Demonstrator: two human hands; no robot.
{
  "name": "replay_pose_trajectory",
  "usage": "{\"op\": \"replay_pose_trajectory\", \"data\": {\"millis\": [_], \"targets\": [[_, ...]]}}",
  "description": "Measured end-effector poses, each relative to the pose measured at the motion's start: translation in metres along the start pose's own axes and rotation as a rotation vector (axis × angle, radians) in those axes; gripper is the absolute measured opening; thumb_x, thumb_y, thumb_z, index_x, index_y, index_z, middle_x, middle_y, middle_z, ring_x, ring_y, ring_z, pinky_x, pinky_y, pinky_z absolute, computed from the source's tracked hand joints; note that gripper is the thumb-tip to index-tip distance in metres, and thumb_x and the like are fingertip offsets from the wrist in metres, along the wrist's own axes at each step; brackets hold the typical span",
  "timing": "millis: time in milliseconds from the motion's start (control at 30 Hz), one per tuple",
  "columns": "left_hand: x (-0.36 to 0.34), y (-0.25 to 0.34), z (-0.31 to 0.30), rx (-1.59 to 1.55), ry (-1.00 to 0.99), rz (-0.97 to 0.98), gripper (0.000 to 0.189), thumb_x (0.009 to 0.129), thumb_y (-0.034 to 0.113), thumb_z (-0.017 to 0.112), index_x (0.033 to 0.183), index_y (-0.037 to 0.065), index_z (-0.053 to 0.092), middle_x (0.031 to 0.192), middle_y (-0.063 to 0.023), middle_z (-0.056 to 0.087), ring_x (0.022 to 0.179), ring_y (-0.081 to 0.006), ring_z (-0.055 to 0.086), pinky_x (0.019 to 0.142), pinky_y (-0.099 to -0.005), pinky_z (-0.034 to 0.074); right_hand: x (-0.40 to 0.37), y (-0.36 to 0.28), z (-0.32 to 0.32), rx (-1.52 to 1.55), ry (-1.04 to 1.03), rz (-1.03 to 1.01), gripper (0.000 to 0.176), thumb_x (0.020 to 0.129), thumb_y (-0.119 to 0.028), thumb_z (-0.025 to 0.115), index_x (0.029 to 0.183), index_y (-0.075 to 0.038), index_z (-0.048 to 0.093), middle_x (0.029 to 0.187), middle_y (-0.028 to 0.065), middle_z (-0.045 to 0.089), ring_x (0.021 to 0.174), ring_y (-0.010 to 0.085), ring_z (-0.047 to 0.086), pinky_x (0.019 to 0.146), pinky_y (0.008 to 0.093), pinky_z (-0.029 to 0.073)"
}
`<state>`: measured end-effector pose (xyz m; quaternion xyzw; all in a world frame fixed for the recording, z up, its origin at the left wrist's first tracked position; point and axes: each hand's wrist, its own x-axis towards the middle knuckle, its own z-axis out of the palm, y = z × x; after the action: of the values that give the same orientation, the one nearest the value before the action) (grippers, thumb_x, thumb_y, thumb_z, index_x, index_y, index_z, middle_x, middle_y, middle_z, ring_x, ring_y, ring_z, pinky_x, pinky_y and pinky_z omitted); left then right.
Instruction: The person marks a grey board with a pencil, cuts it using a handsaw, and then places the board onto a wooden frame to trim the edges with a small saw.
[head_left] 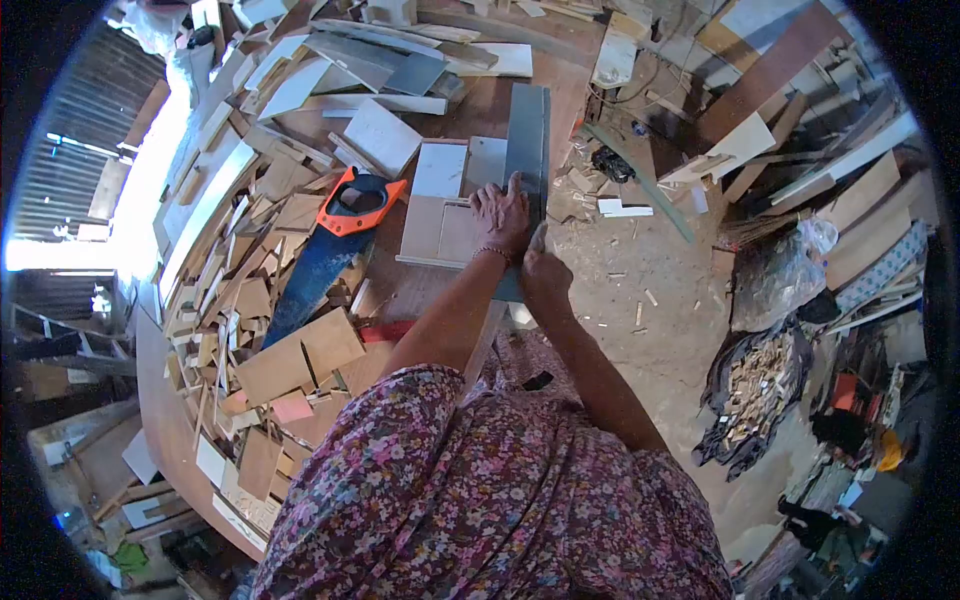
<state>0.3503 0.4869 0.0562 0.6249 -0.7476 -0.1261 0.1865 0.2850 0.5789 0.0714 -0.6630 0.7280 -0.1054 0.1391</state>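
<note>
A long dark grey board [527,130] lies along the right edge of the work table. My left hand [502,217] rests on its left side with fingers spread, partly over light wooden pieces [438,170]. Just below and to the right, my right hand [545,275] is closed at the board's right edge, thumb pointing up along it; what its fingers hold is hidden. To the left, a handsaw with an orange and black handle [345,224] and dark blue blade lies on wood offcuts.
Heaps of wood offcuts [300,360] cover the table's left side. On the floor to the right are wood chips, a green strip [650,190], leaning boards [770,80], a plastic bag [775,285] and a dark sack of wood scraps [760,385].
</note>
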Motion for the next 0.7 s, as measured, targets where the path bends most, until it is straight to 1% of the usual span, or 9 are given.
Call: {"op": "replay_pose_trajectory", "data": {"millis": [200, 300, 367, 433, 500, 533, 600, 633, 700], "targets": [[-0.001, 0.002, 0.001, 0.045, -0.029, -0.04, 0.036, 0.08, 0.027, 0.037, 0.113, 0.013, 0.039, 0.089, -0.0172, 0.045, 0.09, -0.0303, 0.042, 0.083, -0.0422, 0.026, 0.031, 0.0, 0.001, -0.024, 0.001, 0.1, 0.057, 0.073, -0.011, 0.044, 0.12, 0.01, 0.019, 0.062, 0.0186, 0.055, 0.052, 0.0318, 0.055, 0.048, 0.0428, 0.043], [0.0, 0.002, -0.001, 0.028, -0.053, -0.053, 0.035, 0.081, 0.027, 0.037, 0.113, 0.013, 0.039, 0.089, -0.0174, 0.045, 0.09, -0.0305, 0.042, 0.083, -0.0422, 0.026, 0.006, -0.006, -0.01, -0.058, 0.027, 0.133, 0.059, 0.073, -0.013, 0.043, 0.124, 0.001, 0.017, 0.068, 0.0189, 0.057, 0.061, 0.0296, 0.058, 0.054, 0.0397, 0.047], [-0.001, 0.001, -0.003, 0.025, -0.051, -0.037, 0.035, 0.081, 0.028, 0.037, 0.113, 0.013, 0.039, 0.089, -0.0177, 0.044, 0.09, -0.0305, 0.042, 0.083, -0.0422, 0.027, -0.013, -0.015, -0.039, -0.015, -0.232, 0.199, 0.064, 0.07, -0.013, 0.044, 0.125, 0.001, 0.015, 0.068, 0.0191, 0.057, 0.061, 0.0294, 0.058, 0.055, 0.0397, 0.047], [-0.001, -0.001, 0.002, 0.033, -0.034, -0.029, 0.035, 0.081, 0.029, 0.037, 0.113, 0.013, 0.039, 0.089, -0.0177, 0.044, 0.09, -0.0306, 0.042, 0.082, -0.0424, 0.027, -0.015, -0.009, -0.025, -0.001, -0.205, 0.192, 0.065, 0.068, -0.013, 0.046, 0.124, 0.002, 0.016, 0.068, 0.0187, 0.057, 0.062, 0.029, 0.058, 0.055, 0.0399, 0.046], [0.0, -0.002, 0.005, 0.042, -0.007, -0.015, 0.035, 0.081, 0.029, 0.037, 0.113, 0.014, 0.04, 0.088, -0.0177, 0.044, 0.09, -0.0306, 0.042, 0.082, -0.0426, 0.027, -0.003, -0.001, -0.01, -0.031, 0.098, -0.062, 0.063, 0.068, -0.013, 0.047, 0.124, 0.002, 0.02, 0.068, 0.0183, 0.057, 0.062, 0.0293, 0.058, 0.056, 0.0402, 0.046], [0.001, -0.001, 0.004, 0.043, -0.026, -0.031, 0.036, 0.081, 0.029, 0.037, 0.113, 0.014, 0.039, 0.089, -0.0177, 0.045, 0.09, -0.0306, 0.042, 0.082, -0.0428, 0.027, 0.014, -0.002, -0.015, -0.031, 0.101, -0.067, 0.063, 0.068, -0.013, 0.047, 0.124, 0.002, 0.02, 0.068, 0.0183, 0.057, 0.062, 0.0293, 0.058, 0.056, 0.0402, 0.046], [0.001, -0.001, 0.001, 0.049, -0.046, -0.041, 0.036, 0.081, 0.029, 0.037, 0.113, 0.014, 0.039, 0.089, -0.0177, 0.045, 0.09, -0.0307, 0.042, 0.083, -0.043, 0.027, 0.048, -0.005, -0.021, -0.03, -0.072, 0.11, 0.048, 0.073, -0.012, 0.043, 0.116, 0.006, 0.031, 0.073, 0.0196, 0.056, 0.062, 0.0304, 0.057, 0.053, 0.0394, 0.046], [0.001, 0.0, 0.0, 0.028, -0.059, -0.056, 0.036, 0.08, 0.03, 0.038, 0.113, 0.014, 0.039, 0.089, -0.0176, 0.045, 0.09, -0.031, 0.042, 0.084, -0.0433, 0.026, 0.049, -0.006, -0.021, -0.026, -0.068, 0.114, 0.048, 0.073, -0.012, 0.043, 0.116, 0.006, 0.031, 0.073, 0.0196, 0.056, 0.062, 0.0304, 0.057, 0.053, 0.0394, 0.046], [0.003, 0.001, 0.001, 0.023, -0.085, -0.082, 0.04, 0.079, 0.033, 0.04, 0.116, 0.015, 0.037, 0.091, -0.0174, 0.044, 0.091, -0.0311, 0.042, 0.086, -0.0441, 0.025, 0.049, -0.004, -0.018, -0.028, -0.102, 0.182, 0.047, 0.073, -0.014, 0.047, 0.117, -0.004, 0.035, 0.086, 0.027, 0.052, 0.075, 0.0315, 0.056, 0.058, 0.0348, 0.047]]}}
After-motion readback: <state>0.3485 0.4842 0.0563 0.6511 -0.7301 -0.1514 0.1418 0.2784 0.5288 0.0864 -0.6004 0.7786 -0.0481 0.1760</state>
